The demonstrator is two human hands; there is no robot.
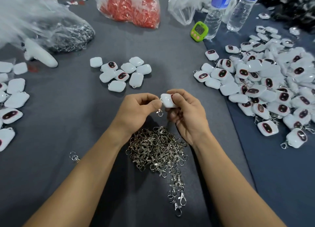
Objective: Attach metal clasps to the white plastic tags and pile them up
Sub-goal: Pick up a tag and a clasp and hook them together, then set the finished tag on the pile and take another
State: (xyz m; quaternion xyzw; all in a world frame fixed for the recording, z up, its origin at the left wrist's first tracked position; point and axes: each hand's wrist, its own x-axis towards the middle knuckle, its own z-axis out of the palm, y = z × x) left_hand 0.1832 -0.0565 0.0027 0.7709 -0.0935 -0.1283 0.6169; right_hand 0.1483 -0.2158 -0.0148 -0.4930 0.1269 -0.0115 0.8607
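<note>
My right hand (185, 111) grips a white plastic tag (167, 101) above the middle of the table. My left hand (139, 107) pinches a metal clasp (159, 112) at the tag's left edge, and the clasp's hook hangs down between the hands. A heap of loose metal clasps (158, 151) lies just below the hands. Several bare white tags (121, 73) sit in a small cluster beyond the hands. A large pile of tags with clasps (272, 83) spreads over the right side.
More white tags (12, 99) lie along the left edge. At the back are a bag of red pieces (131, 7), a bag of metal parts (68, 34), a green timer (199, 31) and two water bottles (216, 12). One stray clasp (74, 157) lies left of my forearm.
</note>
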